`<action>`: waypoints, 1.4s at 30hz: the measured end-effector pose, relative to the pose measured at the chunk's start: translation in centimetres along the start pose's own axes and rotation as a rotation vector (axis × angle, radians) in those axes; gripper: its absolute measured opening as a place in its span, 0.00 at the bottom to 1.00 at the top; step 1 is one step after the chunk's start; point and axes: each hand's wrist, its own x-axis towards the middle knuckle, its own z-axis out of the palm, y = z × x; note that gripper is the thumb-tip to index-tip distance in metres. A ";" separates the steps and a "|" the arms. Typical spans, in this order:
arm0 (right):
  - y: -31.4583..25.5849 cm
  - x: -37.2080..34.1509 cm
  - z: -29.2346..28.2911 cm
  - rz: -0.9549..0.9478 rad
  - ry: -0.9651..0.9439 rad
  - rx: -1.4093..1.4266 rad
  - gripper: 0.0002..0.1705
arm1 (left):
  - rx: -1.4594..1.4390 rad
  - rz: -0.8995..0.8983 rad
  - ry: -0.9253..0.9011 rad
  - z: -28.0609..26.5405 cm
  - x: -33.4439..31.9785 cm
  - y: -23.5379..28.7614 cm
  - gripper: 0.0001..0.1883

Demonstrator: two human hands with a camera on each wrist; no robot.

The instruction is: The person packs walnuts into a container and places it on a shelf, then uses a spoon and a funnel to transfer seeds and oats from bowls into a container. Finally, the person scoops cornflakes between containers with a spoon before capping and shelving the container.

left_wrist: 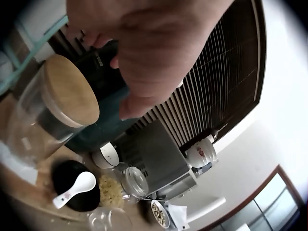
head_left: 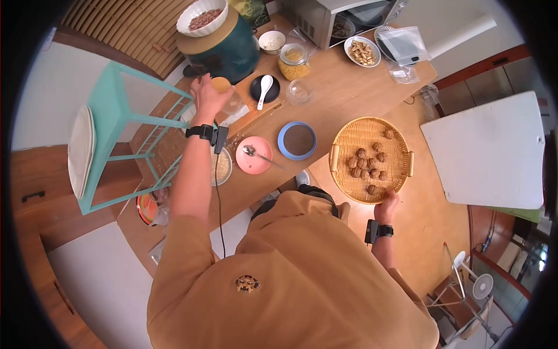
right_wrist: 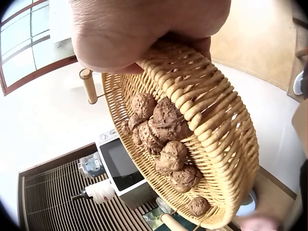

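- Reaches left hand [head_left: 208, 98] towards jar [left_wrist: 33, 122], upper left of the head view, with fingers loosely apart; cannot tell whether the farther fingertips touch it.
- Grips basket [head_left: 354, 134] by its lower-right rim with right hand [head_left: 386, 206], right of centre in the head view, with fingers curled and partly hidden by the weave.
- Shows in the left wrist view a gap between thumb and wooden lid [left_wrist: 72, 94], and far more of the jar's clear side than in the head view.
- Shows in the right wrist view the basket's woven wall, close up, and the grooved shells of the walnuts [head_left: 361, 163].
- Lays out the walnuts more fully in the head view: mostly clustered mid-basket, with strays near upper-right and lower rims.
- Crowds the jar between teal stool [head_left: 110, 110], teal pot [head_left: 224, 52] and black dish [head_left: 254, 92] with white spoon [head_left: 265, 87].
- Holds the basket past the table edge, against the floor [head_left: 430, 232].
- Leaves bare wood on table [head_left: 349, 87] from blue dish [head_left: 281, 141] towards white bowl [head_left: 350, 45], upper right of centre.
- Includes microwave [head_left: 325, 17] at top, blinds [head_left: 125, 29] upper left, white board [head_left: 488, 151] at right, fan [head_left: 482, 286] lower right.
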 end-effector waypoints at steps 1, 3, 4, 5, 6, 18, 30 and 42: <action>0.2 0.1 0.0 -0.001 0.007 0.005 0.13 | 0.043 -0.064 -0.041 0.1 0.1 0.6 0.43; 0.8 0.4 0.1 0.031 0.030 0.162 0.13 | 0.111 -0.070 -0.176 0.6 0.3 0.6 0.47; 0.4 0.3 0.4 0.032 0.039 0.164 0.13 | 0.123 -0.073 -0.127 0.7 0.0 0.9 0.47; -0.1 0.2 0.6 0.087 0.069 0.251 0.13 | 0.135 -0.073 -0.079 1.0 -0.2 1.2 0.47; -0.1 0.1 0.8 0.138 0.095 0.349 0.13 | 0.152 -0.007 0.017 1.6 -0.6 1.6 0.42; 2.0 0.3 -0.1 0.064 0.047 0.148 0.15 | -0.225 0.526 -0.640 21.7 -1.9 11.3 0.22; 2.6 1.6 -0.6 0.187 -0.017 0.334 0.22 | -0.386 0.582 -0.395 25.7 -3.7 10.3 0.04; -5.8 1.9 5.1 0.028 -0.547 0.066 0.21 | -0.445 0.093 -0.133 -8.5 -30.0 -5.7 0.05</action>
